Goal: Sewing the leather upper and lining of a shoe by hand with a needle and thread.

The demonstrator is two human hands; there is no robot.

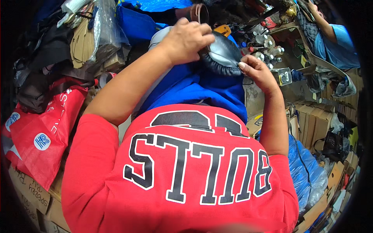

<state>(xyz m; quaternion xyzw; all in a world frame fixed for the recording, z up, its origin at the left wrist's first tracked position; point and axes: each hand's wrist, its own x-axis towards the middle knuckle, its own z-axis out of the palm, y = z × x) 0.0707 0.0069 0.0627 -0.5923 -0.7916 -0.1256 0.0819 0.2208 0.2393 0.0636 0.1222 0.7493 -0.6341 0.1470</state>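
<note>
A glossy black leather shoe upper (230,47) with a rounded shape and a pleated, gathered edge is held over my lap, above blue cloth (194,87). My left hand (190,40) is closed at its left side, with the fingers curled in and partly hiding the edge. At the gathered right edge, my right hand (259,72) pinches the leather between thumb and fingertips. A thin line like a thread crosses the pale, shiny underside toward the right fingertips. Whether the left fingers also hold a thread or tool is hidden.
Several small bottles (268,44) stand to the right, with a clear square container (284,76) near them. Another person's arm (324,24) shows at the far right. A red bag (50,132) lies left; cardboard boxes (307,120) and blue plastic (301,163) are at right.
</note>
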